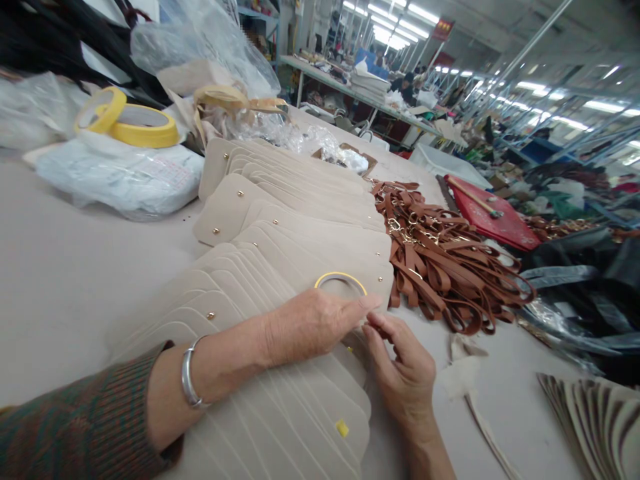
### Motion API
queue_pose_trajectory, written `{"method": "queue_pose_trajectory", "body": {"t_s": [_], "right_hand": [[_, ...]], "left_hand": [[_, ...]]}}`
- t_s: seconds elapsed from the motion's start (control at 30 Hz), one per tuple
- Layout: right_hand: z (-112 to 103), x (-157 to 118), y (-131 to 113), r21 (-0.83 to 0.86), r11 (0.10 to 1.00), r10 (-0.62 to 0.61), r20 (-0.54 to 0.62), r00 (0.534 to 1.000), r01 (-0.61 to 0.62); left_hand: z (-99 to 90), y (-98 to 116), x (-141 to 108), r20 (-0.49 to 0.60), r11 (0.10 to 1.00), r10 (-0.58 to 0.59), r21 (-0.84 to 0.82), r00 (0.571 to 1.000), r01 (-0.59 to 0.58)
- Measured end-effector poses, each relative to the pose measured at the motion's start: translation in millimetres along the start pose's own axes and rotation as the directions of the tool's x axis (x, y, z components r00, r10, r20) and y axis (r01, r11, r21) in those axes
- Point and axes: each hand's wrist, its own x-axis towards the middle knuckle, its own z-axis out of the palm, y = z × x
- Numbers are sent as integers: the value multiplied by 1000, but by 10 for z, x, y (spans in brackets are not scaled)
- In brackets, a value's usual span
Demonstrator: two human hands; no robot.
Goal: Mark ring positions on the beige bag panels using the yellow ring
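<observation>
My left hand [320,322], with a silver bangle [188,373] on its wrist, is closed around a narrow roll of yellow tape [341,275]. The roll's upper rim shows above the fingers. Close beside it, my right hand [404,368] is closed in a pinch near the left fingertips; what it pinches is too small to make out. Both hands are over overlapping rows of beige panels [320,233] with rounded corners and small gold-coloured studs. A short yellow tape piece [342,428] sticks to one panel below my hands.
Brown straps [440,260] with gold-coloured clasps lie piled beyond my right hand. Two wider yellow tape rolls [145,127] rest on a plastic-wrapped packet [120,177] at left. A hammer [475,198] lies on a red pad [500,217]. More beige pieces [595,417] fan out at lower right.
</observation>
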Motion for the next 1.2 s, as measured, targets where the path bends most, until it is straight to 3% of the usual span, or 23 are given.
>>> {"method": "queue_pose_trajectory", "body": {"t_s": [0.17, 0.33, 0.43, 0.53, 0.6, 0.67, 0.77, 0.87, 1.0, 1.2], "right_hand": [[53, 76, -60, -102, 984, -147, -27, 989, 143], [66, 69, -70, -236, 962, -156, -61, 986, 138], [65, 56, -81, -226, 973, -66, -85, 994, 45], [80, 47, -120, -94, 978, 179, -62, 982, -185], [101, 49, -133, 94, 911, 403, -9, 915, -401], [118, 63, -102, 306, 763, 579, 68, 812, -569], [102, 100, 41, 488, 553, 710, 148, 689, -675], [41, 129, 209, 457, 520, 762, 132, 634, -721], [8, 122, 302, 338, 583, 737, 163, 656, -739], [79, 130, 263, 129, 736, 648, 149, 747, -665]], "left_hand": [[12, 33, 14, 16, 1000, -13, -24, 1000, 13], [-14, 58, 47, 87, 999, -49, -1, 995, 49], [-11, 64, 63, 84, 997, -74, 36, 994, 71], [-3, 74, 76, 59, 994, -87, 67, 994, 84], [-3, 90, 83, 15, 994, -70, 89, 997, 69], [-10, 110, 88, -47, 995, -28, 98, 999, 32], [-18, 124, 86, -88, 992, -1, 126, 996, 12], [-4, 96, 81, 24, 976, -100, 196, 995, 93], [45, 42, 91, 198, 952, -240, 237, 950, 192], [85, 37, 113, 235, 962, -228, 205, 945, 181]]}}
